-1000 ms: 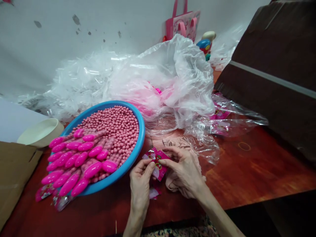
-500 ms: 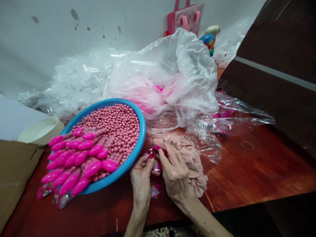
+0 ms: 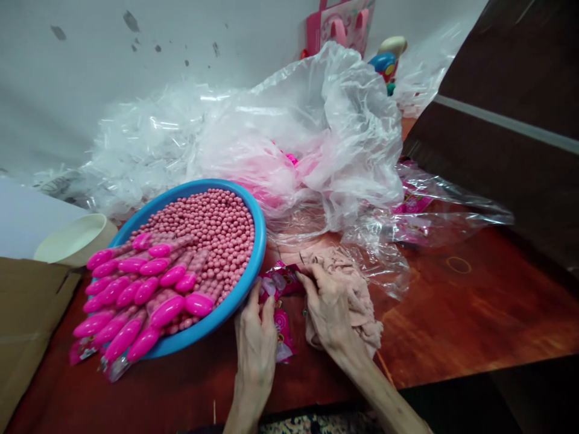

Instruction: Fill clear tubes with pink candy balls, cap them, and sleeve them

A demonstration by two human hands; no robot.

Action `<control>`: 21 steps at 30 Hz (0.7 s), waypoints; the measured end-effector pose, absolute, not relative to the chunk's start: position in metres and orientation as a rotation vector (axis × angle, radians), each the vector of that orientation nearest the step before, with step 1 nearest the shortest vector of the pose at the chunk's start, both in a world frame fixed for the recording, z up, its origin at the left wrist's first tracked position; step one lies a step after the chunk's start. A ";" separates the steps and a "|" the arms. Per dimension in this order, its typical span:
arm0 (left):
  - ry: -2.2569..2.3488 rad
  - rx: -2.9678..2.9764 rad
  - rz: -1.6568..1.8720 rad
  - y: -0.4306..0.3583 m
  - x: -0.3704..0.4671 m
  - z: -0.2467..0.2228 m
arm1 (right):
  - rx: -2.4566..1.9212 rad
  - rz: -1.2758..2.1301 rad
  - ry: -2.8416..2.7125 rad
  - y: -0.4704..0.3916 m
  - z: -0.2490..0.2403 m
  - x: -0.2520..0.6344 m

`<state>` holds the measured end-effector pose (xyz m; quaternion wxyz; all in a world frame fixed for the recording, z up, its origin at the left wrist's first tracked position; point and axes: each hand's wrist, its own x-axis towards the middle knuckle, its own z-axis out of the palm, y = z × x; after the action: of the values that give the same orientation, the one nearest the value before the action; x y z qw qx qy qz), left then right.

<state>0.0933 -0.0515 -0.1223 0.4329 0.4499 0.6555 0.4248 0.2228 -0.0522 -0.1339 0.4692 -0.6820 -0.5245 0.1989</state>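
Observation:
Between my hands is a small pink printed plastic packet (image 3: 281, 278), partly clear. My left hand (image 3: 256, 337) pinches its left end beside the basin's rim. My right hand (image 3: 331, 310) has its thumb and forefinger closed on the right end, above a crumpled beige cloth (image 3: 357, 295). Another pink packet (image 3: 283, 331) lies on the table just below, between the hands. To the left stands a blue basin (image 3: 259, 241) full of pink beads (image 3: 221, 223). Several bead-filled clear tubes with bright pink rounded ends (image 3: 169, 309) rest on the beads.
A big heap of clear plastic bags (image 3: 353, 138) lies behind the basin. Further packets (image 3: 414, 202) in clear film are at right. A white bowl (image 3: 76, 241) and a cardboard box (image 3: 31, 325) stand left; a dark box (image 3: 506, 120) leans in at right. A rubber band (image 3: 458, 265) lies on the red table.
My hands have moved apart, the right one going slightly right and up. The packet is now stretched out wider between them, and more of the packet below shows.

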 end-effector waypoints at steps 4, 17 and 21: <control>1.634 1.126 1.097 -0.055 0.092 -0.119 | -1.611 0.669 -1.149 -0.056 -0.125 0.233; 1.443 0.927 1.165 -0.061 0.128 -0.129 | -1.651 0.787 -1.146 -0.082 -0.118 0.247; 1.454 0.934 1.193 -0.062 0.132 -0.127 | -1.709 0.649 -1.170 -0.080 -0.117 0.240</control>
<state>0.1318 -0.0616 -0.1274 0.4976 0.3856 0.6005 0.4930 0.2396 -0.0803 -0.1172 0.4666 -0.6963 -0.4769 0.2646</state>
